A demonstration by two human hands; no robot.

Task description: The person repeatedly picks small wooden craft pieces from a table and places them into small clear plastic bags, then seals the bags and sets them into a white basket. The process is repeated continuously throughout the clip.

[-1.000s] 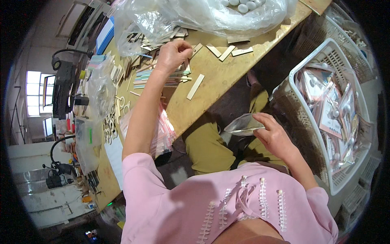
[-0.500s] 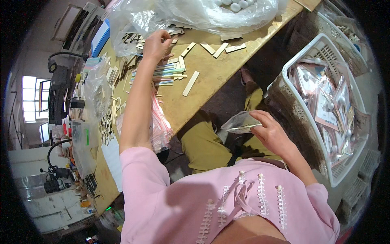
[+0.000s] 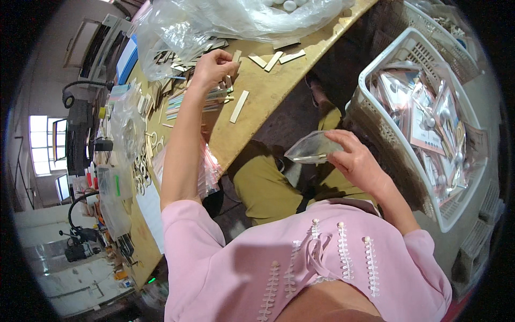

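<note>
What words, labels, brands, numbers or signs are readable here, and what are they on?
None can be read.
Printed cards in the white plastic basket: marks too small and blurred to read.
Clear plastic bag in the right hand: no print I can make out.

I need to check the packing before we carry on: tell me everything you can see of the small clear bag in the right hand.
The small clear bag looks like thin, glossy, see-through plastic, with pale glints and a corner pointing left. The right hand holds it at its right end, fingers and thumb, above the lap and apart from the table. Something thin and pale shows near its lower edge, seemingly inside, too small to identify. I cannot tell whether its mouth is open.
</note>
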